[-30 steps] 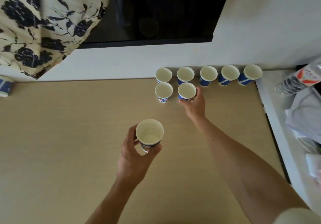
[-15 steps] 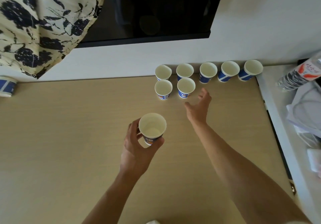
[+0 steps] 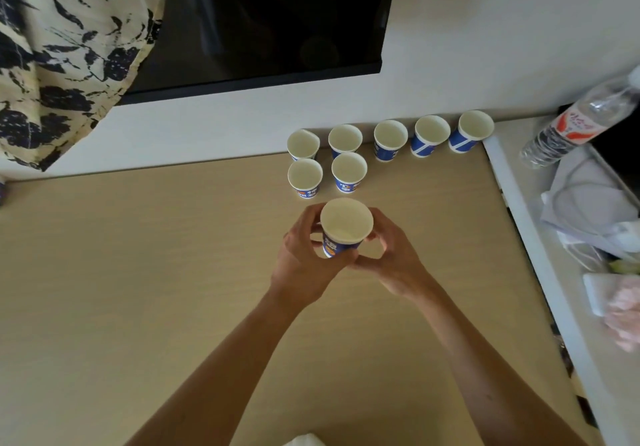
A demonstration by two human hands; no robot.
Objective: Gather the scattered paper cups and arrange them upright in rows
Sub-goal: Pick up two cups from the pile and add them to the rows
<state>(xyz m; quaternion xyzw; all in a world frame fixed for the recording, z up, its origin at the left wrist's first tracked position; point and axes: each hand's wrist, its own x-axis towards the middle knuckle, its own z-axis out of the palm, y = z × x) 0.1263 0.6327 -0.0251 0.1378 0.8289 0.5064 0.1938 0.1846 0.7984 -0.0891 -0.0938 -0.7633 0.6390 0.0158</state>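
Now both hands are on one cup (image 3: 346,229), which is upright and lifted above the tabletop (image 3: 138,272), just before the rows. A second ago the left hand (image 3: 304,265) carried it alone, while the right hand (image 3: 394,262) was at the second cup of the front row (image 3: 349,175); that hand has since let go and come back. At this moment each hand has its fingers and thumb curled around the cup's wall, one from each side. The back row (image 3: 390,137) has five cups against the wall and the front row has two. I think the cup is passing to the right hand, to become third in the front row.
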